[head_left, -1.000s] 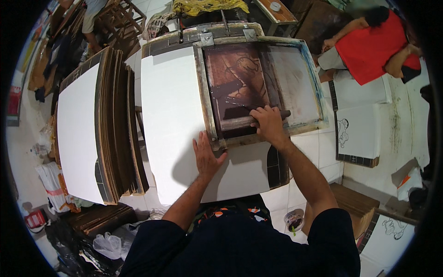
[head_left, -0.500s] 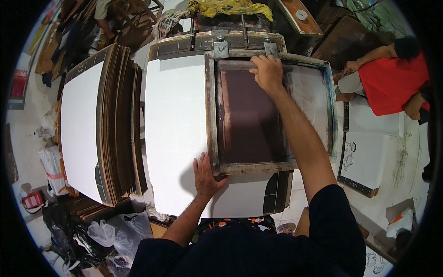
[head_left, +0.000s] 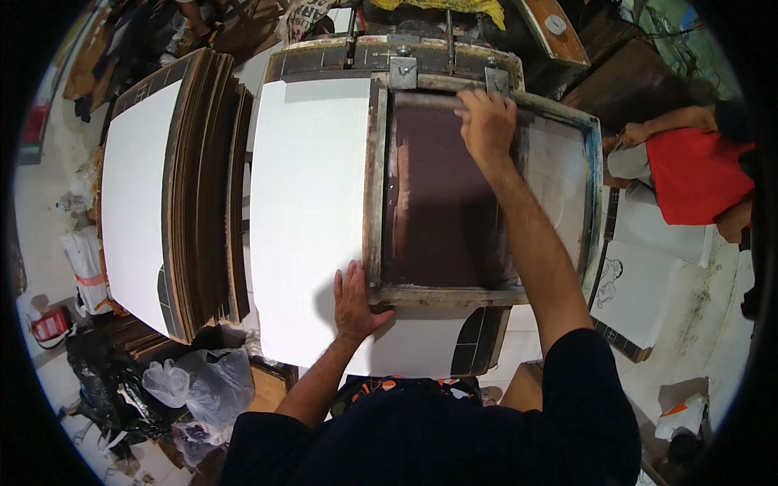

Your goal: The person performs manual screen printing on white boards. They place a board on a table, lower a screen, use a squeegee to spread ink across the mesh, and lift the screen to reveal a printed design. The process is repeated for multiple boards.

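Observation:
A wooden-framed printing screen point(head_left: 375, 186) with a dark brown mesh lies over a white sheet point(head_left: 308, 202) on a board. At the screen's far end, my right hand point(head_left: 489, 130) is closed round a squeegee point(head_left: 429, 100), a greyish bar lying across the mesh and slightly blurred. My right forearm crosses above the screen's right side. My left hand point(head_left: 353, 304) rests with fingers stretched out on the white sheet, beside the screen's near left corner. Its thumb lies by the frame's near edge. Two metal clamps point(head_left: 403, 71) hold the screen at its far edge.
On the left stands a thick stack of boards point(head_left: 198, 194) topped with a white sheet point(head_left: 138, 202). Plastic bags point(head_left: 215, 389) lie at the near left. A person in red point(head_left: 697, 174) sits at the right, by boards with a line drawing point(head_left: 624, 283). Yellow cloth point(head_left: 454, 10) lies at the back.
The whole view has shifted slightly, with the screen now a little higher and further right in it. My right hand stays on the squeegee at the far end; my left hand remains beside the frame.

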Tool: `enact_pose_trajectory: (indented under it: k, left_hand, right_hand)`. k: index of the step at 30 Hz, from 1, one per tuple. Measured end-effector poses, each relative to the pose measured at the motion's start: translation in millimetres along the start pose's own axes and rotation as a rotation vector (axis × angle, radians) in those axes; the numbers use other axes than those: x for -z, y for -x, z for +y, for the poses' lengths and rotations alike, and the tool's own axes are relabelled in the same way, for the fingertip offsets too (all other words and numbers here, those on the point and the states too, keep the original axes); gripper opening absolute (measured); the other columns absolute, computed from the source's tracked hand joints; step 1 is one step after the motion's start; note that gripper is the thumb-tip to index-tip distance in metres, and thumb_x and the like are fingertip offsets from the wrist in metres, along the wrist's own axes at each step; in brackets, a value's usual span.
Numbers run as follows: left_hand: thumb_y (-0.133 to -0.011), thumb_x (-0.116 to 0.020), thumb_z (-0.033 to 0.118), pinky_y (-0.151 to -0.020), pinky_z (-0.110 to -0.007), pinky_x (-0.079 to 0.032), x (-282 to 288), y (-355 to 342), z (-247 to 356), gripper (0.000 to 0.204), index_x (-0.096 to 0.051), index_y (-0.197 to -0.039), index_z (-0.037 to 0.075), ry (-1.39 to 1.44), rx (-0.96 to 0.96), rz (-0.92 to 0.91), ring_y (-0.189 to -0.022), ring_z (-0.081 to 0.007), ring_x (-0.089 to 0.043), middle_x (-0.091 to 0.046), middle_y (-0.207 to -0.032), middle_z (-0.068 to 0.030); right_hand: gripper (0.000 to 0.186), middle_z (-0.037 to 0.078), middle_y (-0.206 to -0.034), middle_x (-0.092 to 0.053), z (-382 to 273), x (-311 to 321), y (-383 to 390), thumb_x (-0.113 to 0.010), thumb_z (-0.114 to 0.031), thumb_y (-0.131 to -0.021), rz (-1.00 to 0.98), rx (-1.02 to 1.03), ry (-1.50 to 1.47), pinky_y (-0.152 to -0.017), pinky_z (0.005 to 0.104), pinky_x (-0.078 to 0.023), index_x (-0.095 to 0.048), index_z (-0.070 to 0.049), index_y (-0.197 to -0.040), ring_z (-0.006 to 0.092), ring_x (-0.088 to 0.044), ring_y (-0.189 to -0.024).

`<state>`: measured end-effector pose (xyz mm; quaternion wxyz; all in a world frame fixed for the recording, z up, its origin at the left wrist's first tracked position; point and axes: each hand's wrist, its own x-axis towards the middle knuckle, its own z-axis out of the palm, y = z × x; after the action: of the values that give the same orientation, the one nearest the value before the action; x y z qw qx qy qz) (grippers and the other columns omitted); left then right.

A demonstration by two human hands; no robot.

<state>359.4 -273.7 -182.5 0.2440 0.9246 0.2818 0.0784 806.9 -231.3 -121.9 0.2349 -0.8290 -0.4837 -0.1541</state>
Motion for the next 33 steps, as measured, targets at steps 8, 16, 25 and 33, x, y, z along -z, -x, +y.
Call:
enact_pose_trajectory:
  k: [8,16,25,33]
  left_hand:
    - [-0.072,-0.09,0.045,-0.128,-0.066,-0.019,-2,-2,1,0.121,-0.027,-0.159,-0.01,-0.02,-0.078,0.09,-0.154,-0.0453,-0.035,-0.043,-0.158,-0.0295]
    - [-0.068,-0.095,0.031,-0.13,-0.061,-0.016,2,-3,4,0.125,-0.021,-0.163,-0.005,0.018,-0.102,0.1,-0.157,-0.039,-0.031,-0.039,-0.16,-0.0257]
    - [-0.07,-0.094,0.023,-0.13,-0.061,-0.017,-5,-3,1,0.122,-0.021,-0.164,0.0,0.092,-0.067,0.108,-0.159,-0.0377,-0.028,-0.035,-0.166,-0.022]
    - [-0.074,-0.085,-0.002,-0.128,-0.066,-0.012,-8,-8,12,0.113,-0.021,-0.168,0.001,0.425,0.058,0.177,-0.147,-0.0407,-0.048,-0.05,-0.159,-0.0219]
  right_hand:
    - [0.035,0.004,-0.106,-0.061,-21,17,53,-0.078,-0.008,-0.082,-0.169,-0.029,0.086,-0.094,0.0475,-0.044,-0.066,-0.017,-0.114,0.0292,-0.059,-0.105]
    - [0.051,0.005,-0.105,-0.06,-111,117,223,-0.08,-0.004,-0.069,-0.36,-0.11,0.051,-0.096,0.0473,-0.043,-0.066,-0.016,-0.116,0.0303,-0.058,-0.105]
    - [0.047,0.004,-0.102,-0.06,-129,127,273,-0.084,-0.004,-0.069,-0.393,-0.157,0.062,-0.101,0.0478,-0.041,-0.068,-0.015,-0.112,0.0276,-0.059,-0.103]
    - [0.03,0.004,-0.102,-0.07,-123,145,247,-0.08,-0.013,-0.083,-0.233,-0.121,-0.036,-0.099,0.0478,-0.04,-0.071,-0.013,-0.112,0.0281,-0.062,-0.103]
